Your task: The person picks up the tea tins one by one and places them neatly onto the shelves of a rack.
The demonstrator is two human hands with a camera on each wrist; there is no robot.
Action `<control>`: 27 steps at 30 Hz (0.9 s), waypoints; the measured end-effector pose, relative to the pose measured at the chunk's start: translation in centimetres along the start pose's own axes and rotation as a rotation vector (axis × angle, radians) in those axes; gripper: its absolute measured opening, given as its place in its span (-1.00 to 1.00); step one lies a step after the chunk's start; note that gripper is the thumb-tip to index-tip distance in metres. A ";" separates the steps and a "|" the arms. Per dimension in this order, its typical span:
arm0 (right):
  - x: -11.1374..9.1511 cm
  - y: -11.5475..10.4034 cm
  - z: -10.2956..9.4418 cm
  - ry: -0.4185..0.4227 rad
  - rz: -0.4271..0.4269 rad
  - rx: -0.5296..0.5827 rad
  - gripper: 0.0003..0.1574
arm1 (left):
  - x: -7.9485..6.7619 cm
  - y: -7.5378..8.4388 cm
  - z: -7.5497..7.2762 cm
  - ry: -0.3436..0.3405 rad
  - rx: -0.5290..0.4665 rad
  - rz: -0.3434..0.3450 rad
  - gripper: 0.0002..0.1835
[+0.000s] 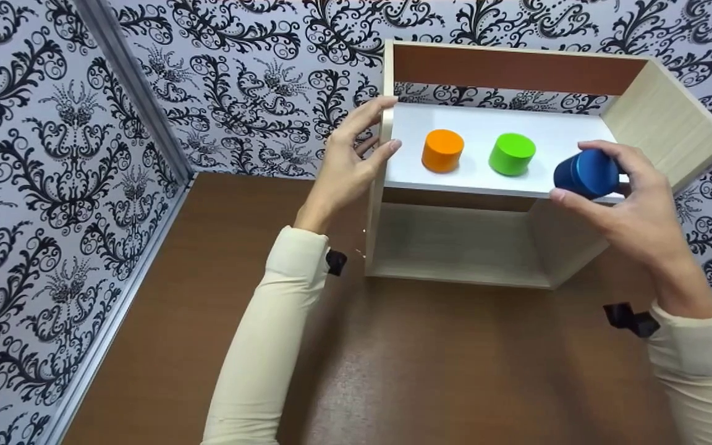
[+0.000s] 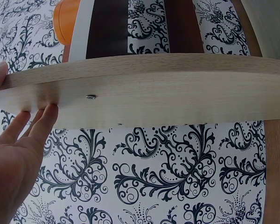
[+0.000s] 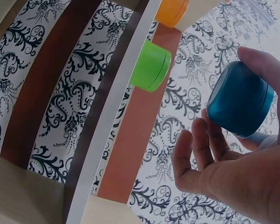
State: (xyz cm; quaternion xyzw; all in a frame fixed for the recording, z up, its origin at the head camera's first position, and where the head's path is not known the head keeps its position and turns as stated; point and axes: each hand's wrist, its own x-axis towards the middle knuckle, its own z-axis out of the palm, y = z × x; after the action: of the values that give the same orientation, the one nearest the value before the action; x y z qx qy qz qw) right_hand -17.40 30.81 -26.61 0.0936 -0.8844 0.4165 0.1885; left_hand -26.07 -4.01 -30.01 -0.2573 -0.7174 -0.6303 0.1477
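In the head view my right hand (image 1: 649, 210) holds a blue cylindrical canister (image 1: 588, 174), tilted, between thumb and fingers over the right front of the white shelf board (image 1: 554, 127). From the right wrist, the blue canister (image 3: 240, 99) appears apart from the board, with some fingers curled beneath it. My left hand (image 1: 350, 154) grips the left side panel (image 1: 387, 80) of a small wooden shelf unit. Its thumb is by the front edge; the fingertips press the panel's outer face (image 2: 144, 100). An orange canister (image 1: 442, 151) and a green canister (image 1: 512, 154) stand upright on the board.
The unit's lower compartment (image 1: 455, 238) lies under the white board. A right side panel (image 1: 671, 117) closes the unit's far end. Brown table surface (image 1: 393, 358) extends in front, and patterned walls (image 1: 251, 93) stand behind and at the left.
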 end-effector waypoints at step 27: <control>4.0 3.3 -1.5 -0.079 0.209 -0.121 -0.03 | 0.0 0.0 0.0 0.003 0.010 0.017 -0.42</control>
State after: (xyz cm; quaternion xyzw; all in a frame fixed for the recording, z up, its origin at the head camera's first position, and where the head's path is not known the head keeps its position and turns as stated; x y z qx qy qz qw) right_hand -21.75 34.02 -26.44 0.0059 -0.9196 0.3758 0.1144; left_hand -26.03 -4.05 -30.01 -0.2617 -0.7180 -0.6260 0.1555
